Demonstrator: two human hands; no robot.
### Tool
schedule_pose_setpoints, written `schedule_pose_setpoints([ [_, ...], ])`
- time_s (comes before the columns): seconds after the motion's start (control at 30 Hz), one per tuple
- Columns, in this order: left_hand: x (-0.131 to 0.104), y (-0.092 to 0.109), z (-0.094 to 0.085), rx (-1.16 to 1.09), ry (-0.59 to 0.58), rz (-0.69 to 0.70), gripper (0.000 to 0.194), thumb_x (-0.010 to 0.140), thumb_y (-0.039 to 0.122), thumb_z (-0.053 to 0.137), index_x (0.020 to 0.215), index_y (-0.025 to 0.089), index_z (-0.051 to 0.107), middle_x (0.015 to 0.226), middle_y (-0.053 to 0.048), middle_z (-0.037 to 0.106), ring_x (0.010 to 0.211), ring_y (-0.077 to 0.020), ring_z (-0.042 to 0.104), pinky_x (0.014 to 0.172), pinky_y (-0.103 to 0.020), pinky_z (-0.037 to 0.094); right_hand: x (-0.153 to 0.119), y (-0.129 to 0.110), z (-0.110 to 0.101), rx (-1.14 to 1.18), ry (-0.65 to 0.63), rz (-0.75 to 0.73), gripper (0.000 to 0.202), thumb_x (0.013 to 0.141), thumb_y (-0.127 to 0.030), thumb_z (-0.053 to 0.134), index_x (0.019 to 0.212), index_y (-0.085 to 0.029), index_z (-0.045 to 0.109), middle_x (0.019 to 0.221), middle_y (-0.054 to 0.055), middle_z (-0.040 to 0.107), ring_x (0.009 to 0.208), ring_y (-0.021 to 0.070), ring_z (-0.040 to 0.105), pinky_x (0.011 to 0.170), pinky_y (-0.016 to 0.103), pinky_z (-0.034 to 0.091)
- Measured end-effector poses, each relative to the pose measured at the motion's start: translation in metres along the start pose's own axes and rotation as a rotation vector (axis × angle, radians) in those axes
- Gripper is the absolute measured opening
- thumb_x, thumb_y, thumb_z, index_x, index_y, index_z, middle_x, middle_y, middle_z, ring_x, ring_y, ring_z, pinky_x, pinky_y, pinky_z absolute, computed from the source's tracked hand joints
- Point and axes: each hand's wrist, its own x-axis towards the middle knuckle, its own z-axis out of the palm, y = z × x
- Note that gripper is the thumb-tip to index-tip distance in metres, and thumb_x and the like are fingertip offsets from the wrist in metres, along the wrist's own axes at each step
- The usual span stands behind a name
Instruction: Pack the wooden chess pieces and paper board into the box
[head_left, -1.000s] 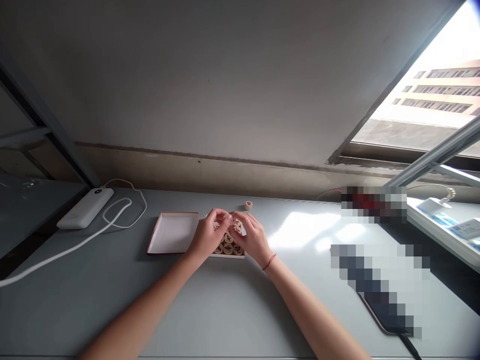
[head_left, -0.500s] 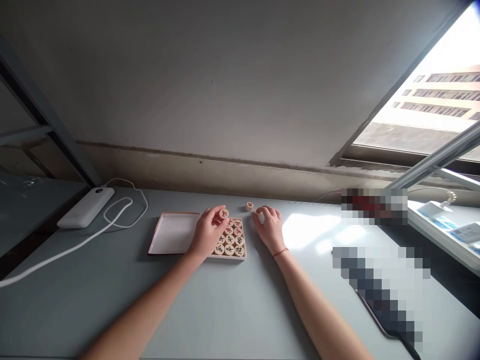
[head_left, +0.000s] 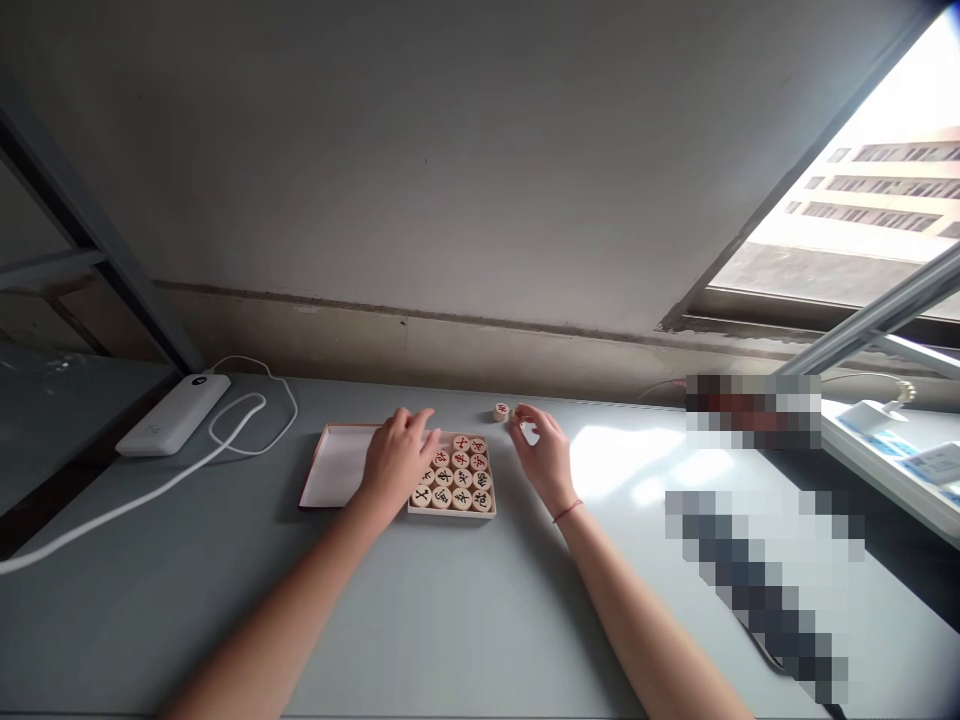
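Observation:
Several round wooden chess pieces [head_left: 461,478] with red and black characters lie in rows in a shallow white box [head_left: 453,514]. Left of it is the box lid [head_left: 337,462], white inside with a red edge. My left hand [head_left: 396,455] is over the lid and the box's left part, its fingers apart, and no piece shows in it. Beyond the box, a red-marked piece [head_left: 500,411] sits on the table. Just right of that piece, my right hand [head_left: 545,450] pinches another wooden piece [head_left: 515,413] between thumb and forefinger.
A white power bank [head_left: 172,416] with a white cable [head_left: 161,487] lies at the left. Blurred, pixelated items stand at the right, beside a metal frame [head_left: 870,318]. A wall runs behind the grey table [head_left: 450,620].
My left hand has moved left and no longer holds the red-marked piece, uncovering more of the box. My right hand now has a piece in its fingertips, next to the loose one.

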Motion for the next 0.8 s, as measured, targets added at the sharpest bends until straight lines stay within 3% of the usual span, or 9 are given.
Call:
schedule_pose_setpoints([
  [0.1,0.004,-0.013,-0.003,0.034,-0.149,-0.173,0.037,0.094,0.029,0.041,0.126,0.021,0.058,0.099,-0.011,0.063,0.084,-0.0246,0.064,0.071,-0.032,0.049,0.007,0.027,-0.002,-0.15,-0.031,0.012,0.027,0.088,-0.037,0.046,0.099,-0.019,0.063,0.098,0.01,0.069,0.093,0.0253,0.058,0.081,0.039,0.046],
  [0.27,0.01,-0.025,0.001,-0.052,-0.259,-0.161,0.031,0.092,0.03,0.043,0.114,0.026,0.065,0.099,-0.006,0.069,0.089,-0.0237,0.065,0.072,-0.028,0.046,0.003,0.037,0.002,-0.275,-0.138,0.064,0.022,0.084,-0.032,0.048,0.096,-0.023,0.064,0.095,0.007,0.069,0.088,0.0241,0.056,0.078,0.035,0.042],
  [0.43,0.014,-0.024,0.005,-0.084,-0.261,-0.143,0.027,0.091,0.031,0.044,0.092,0.026,0.071,0.092,-0.003,0.072,0.084,-0.0214,0.066,0.067,-0.026,0.043,0.004,0.036,0.005,-0.345,-0.159,0.071,0.024,0.084,-0.028,0.047,0.1,-0.025,0.064,0.091,0.005,0.069,0.087,0.0234,0.055,0.075,0.033,0.04],
  [0.8,0.008,-0.026,0.009,-0.098,-0.18,-0.143,0.026,0.091,0.026,0.044,0.085,0.024,0.069,0.086,-0.003,0.073,0.076,-0.0209,0.065,0.058,-0.025,0.039,0.016,0.045,0.014,-0.362,-0.125,-0.006,0.023,0.083,-0.028,0.048,0.099,-0.024,0.065,0.082,0.005,0.069,0.081,0.0231,0.054,0.072,0.033,0.04],
])
